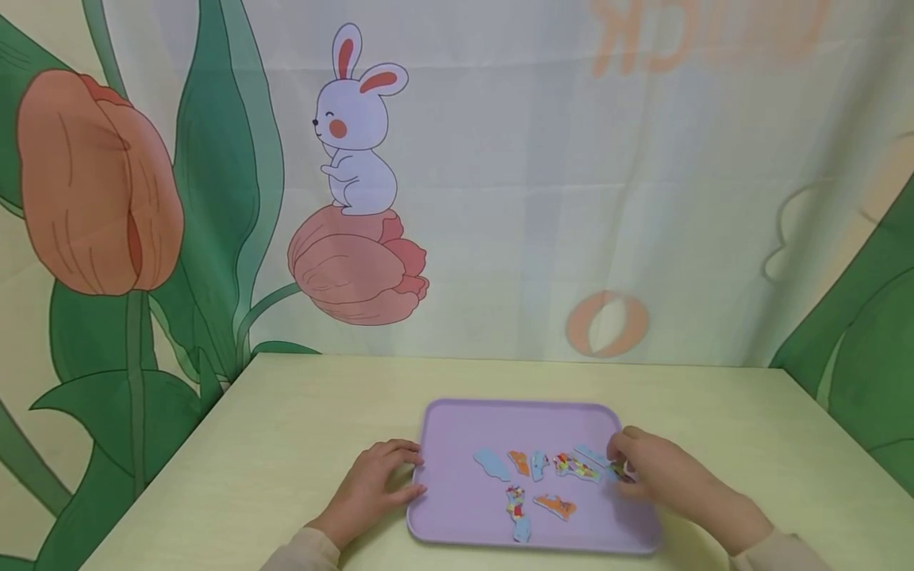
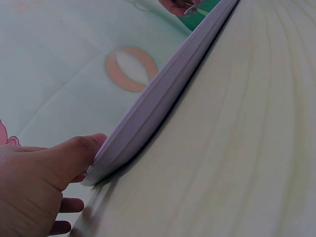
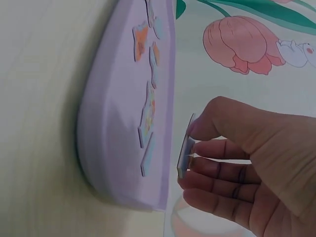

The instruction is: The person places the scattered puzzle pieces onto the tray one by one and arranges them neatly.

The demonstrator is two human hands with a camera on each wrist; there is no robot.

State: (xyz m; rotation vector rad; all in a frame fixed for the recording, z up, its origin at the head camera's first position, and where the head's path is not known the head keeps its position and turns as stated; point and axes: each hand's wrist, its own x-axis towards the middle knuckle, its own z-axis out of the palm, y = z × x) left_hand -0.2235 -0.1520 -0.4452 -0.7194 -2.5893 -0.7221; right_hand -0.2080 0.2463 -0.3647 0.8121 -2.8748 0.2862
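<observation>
A light purple tray (image 1: 457,511) lies on the table with several flat, colourfully printed puzzle pieces on it. My left hand (image 1: 377,478) holds the tray's left edge, its thumb on the rim (image 2: 131,126) in the left wrist view. At the tray's right side, my right hand (image 1: 660,473) pinches one puzzle piece (image 3: 185,148) between thumb and fingers, above the tray surface. Near that hand lie a pale blue piece (image 1: 589,454) and a multicoloured piece (image 1: 578,468). An orange piece (image 1: 557,506) and a long blue-and-red piece (image 1: 517,514) lie closer to the front.
The pale wooden table (image 1: 314,412) extends around the tray. Behind it hangs a curtain (image 1: 500,198) printed with tulips and a white rabbit. More pieces, one light blue (image 1: 491,464) and one orange (image 1: 520,462), lie in the tray's middle.
</observation>
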